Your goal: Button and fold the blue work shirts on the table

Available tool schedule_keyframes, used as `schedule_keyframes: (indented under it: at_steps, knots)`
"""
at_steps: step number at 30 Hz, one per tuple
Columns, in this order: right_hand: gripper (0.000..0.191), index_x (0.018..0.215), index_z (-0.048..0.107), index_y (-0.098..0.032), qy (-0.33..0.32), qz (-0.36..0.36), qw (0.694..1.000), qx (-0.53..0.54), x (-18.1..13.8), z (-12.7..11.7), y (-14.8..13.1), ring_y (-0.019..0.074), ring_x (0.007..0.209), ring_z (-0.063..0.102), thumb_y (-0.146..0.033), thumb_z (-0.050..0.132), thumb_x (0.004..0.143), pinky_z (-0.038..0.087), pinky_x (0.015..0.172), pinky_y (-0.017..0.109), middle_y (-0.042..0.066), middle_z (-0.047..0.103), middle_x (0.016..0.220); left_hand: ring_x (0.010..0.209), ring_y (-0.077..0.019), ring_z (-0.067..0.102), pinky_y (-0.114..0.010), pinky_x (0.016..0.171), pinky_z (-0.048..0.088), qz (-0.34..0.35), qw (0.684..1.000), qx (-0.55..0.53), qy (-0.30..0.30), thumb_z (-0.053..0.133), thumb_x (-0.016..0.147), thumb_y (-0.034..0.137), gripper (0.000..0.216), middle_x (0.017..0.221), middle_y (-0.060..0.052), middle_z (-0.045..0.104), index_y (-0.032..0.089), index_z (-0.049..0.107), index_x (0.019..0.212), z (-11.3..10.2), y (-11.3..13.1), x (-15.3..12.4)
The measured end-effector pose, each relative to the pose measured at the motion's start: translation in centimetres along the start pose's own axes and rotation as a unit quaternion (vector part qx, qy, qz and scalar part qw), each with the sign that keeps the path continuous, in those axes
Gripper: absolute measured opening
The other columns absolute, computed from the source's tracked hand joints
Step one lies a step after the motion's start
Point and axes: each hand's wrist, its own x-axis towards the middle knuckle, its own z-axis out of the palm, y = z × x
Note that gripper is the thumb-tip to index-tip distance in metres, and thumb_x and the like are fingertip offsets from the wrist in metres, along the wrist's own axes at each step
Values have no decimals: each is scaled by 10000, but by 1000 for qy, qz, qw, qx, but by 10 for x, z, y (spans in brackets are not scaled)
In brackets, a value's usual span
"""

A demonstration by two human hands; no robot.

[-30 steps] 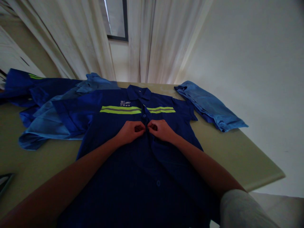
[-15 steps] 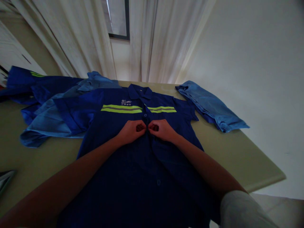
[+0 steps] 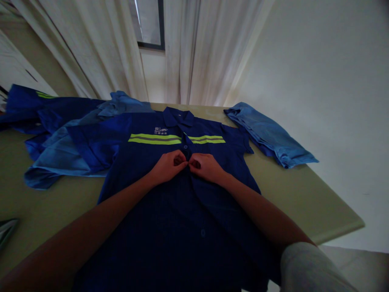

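A dark blue short-sleeved work shirt (image 3: 152, 215) lies face up in front of me, collar at the far end, with a yellow-green and grey stripe across the chest. My left hand (image 3: 169, 165) pinches the shirt's front opening just below the stripe. From the other side, my right hand (image 3: 206, 165) pinches the opposite front edge, its fingertips nearly touching the left ones. The button or buttonhole between the fingertips is hidden. One button (image 3: 185, 147) shows above my hands, and another button (image 3: 203, 232) lies lower down the front.
The shirt rests on a greenish table (image 3: 306, 198) whose corner juts out at right. Folded light blue clothing (image 3: 270, 134) lies at the back right. Crumpled blue garments (image 3: 67, 150) lie at left. Curtains (image 3: 206, 48) and a wall (image 3: 328, 81) stand behind.
Both hands stay at the same place on the shirt front. The left fingers have lifted slightly and the fingertips have drawn a little closer together.
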Motion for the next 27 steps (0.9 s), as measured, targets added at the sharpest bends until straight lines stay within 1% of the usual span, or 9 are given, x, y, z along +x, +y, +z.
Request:
schedule_keyframes:
  at_steps: [5, 8, 12, 16, 18, 20, 22, 24, 27]
  knots:
    - [64, 856, 656, -178, 8, -24, 1000, 0, -1, -1, 4, 109, 652, 541, -122, 685, 844, 350, 643, 227, -25, 635, 750, 745, -174, 693, -297, 692, 536, 5, 1000, -22, 0, 676, 842, 315, 147, 824, -12, 726, 201, 623, 918, -1, -7, 4]
    - [49, 861, 663, -174, 25, -14, 999, 40, 0, 1, 7, 106, 638, 542, -131, 683, 847, 361, 640, 225, -29, 635, 730, 744, -169, 688, -290, 698, 540, 6, 1000, -18, -10, 676, 836, 302, 142, 832, -13, 724, 198, 638, 925, 0, -6, 5]
    - [10, 879, 681, -170, 24, 29, 994, 103, 2, 6, 9, 106, 608, 546, -172, 672, 876, 367, 614, 226, -37, 637, 684, 735, -160, 691, -274, 693, 529, 20, 999, 36, -30, 662, 855, 254, 157, 829, -1, 732, 203, 676, 1003, 1, -2, 3]
    - [24, 898, 683, -170, 34, 53, 994, 87, 1, 9, 7, 107, 603, 553, -176, 669, 879, 358, 601, 227, -39, 640, 681, 755, -159, 691, -276, 708, 512, 43, 993, 103, -32, 675, 878, 230, 144, 856, 8, 743, 213, 706, 1018, 0, -2, 3]
    - [32, 915, 678, -174, 39, 31, 998, 37, 0, 8, 7, 107, 620, 549, -184, 669, 886, 355, 614, 228, -35, 638, 705, 777, -167, 690, -285, 726, 509, 44, 991, 122, -26, 684, 896, 245, 91, 869, -1, 746, 209, 726, 967, -1, -3, 3]
    - [47, 941, 677, -181, 29, -18, 998, -43, -2, 6, 7, 113, 658, 548, -198, 664, 899, 346, 628, 231, -17, 649, 764, 806, -179, 686, -300, 758, 511, 54, 987, 149, -19, 675, 920, 260, 87, 885, -14, 739, 206, 742, 932, -1, -3, 2]
    - [79, 955, 682, -185, 17, -75, 988, -132, -5, 3, 7, 129, 708, 557, -233, 620, 948, 338, 636, 242, 15, 667, 828, 864, -194, 683, -318, 810, 514, 82, 979, 185, -19, 642, 952, 257, 125, 930, -31, 724, 208, 757, 957, 0, -3, 0]
    - [189, 940, 687, -180, 8, -123, 973, -197, -6, 1, 7, 148, 742, 568, -269, 536, 1011, 339, 642, 258, 49, 681, 856, 937, -212, 676, -337, 864, 514, 120, 968, 218, -32, 593, 980, 236, 170, 983, -51, 702, 207, 758, 1004, 1, -3, -2]
    - [259, 905, 687, -175, 3, -162, 964, -211, -8, -1, 8, 160, 750, 579, -278, 487, 1034, 353, 650, 271, 70, 689, 862, 993, -230, 655, -357, 900, 511, 155, 955, 248, -41, 528, 1004, 207, 217, 1026, -71, 672, 198, 738, 1059, 2, -3, -5]
